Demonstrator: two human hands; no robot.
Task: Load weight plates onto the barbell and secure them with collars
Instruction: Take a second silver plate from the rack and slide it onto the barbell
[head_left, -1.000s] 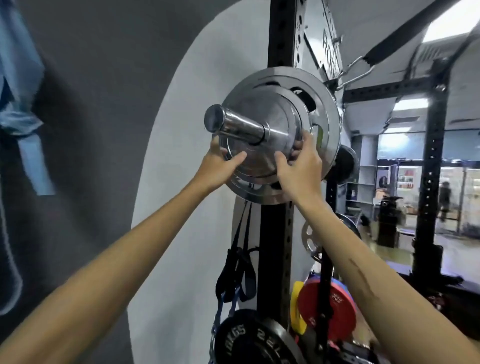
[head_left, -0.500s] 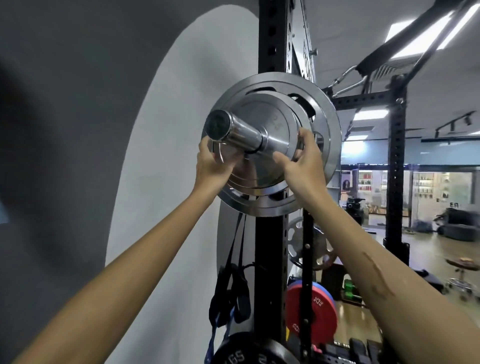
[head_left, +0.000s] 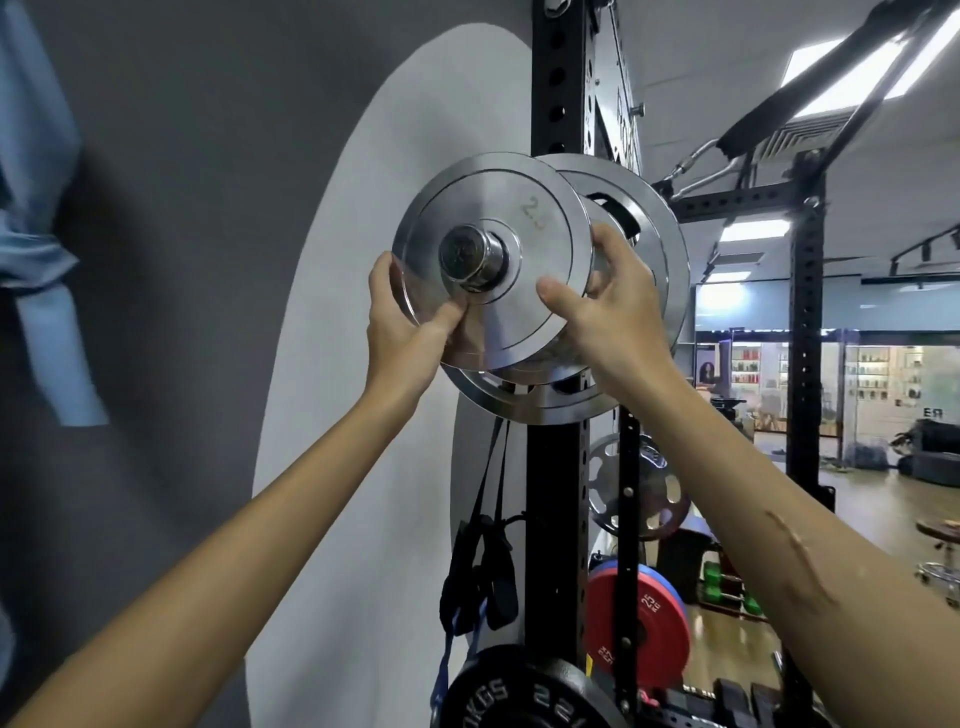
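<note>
From the head camera we look almost straight down the barbell (head_left: 471, 255), so its long axis points out toward us and slightly to the left of the frame; only the round chrome end of its sleeve shows, in the upper middle of the picture. A small silver plate (head_left: 506, 236) sits on that sleeve near its tip, face toward us, tilted a little so its right edge leans away. Behind it, further along the sleeve, we see a large silver plate (head_left: 657, 291) with cut-out grips, and the edge of another plate between the two (how many are stacked there we cannot tell).

The rest of the bar is hidden behind the plates. The stamped number on the small plate is faint and only partly readable. The large plate covers part of the black rack post (head_left: 557, 93) that runs from top to bottom of the frame.

Our left hand (head_left: 402, 325) curls around the lower left rim of the small plate, thumb pressed on its face just below the sleeve. Our right hand (head_left: 610, 306) grips the right rim, thumb on the front, fingers wrapped behind. Both hands are closed on this plate.

Lower down, a red plate (head_left: 657, 629) and a black plate (head_left: 519, 699) hang on the rack, the black one cut off by the bottom edge.
</note>
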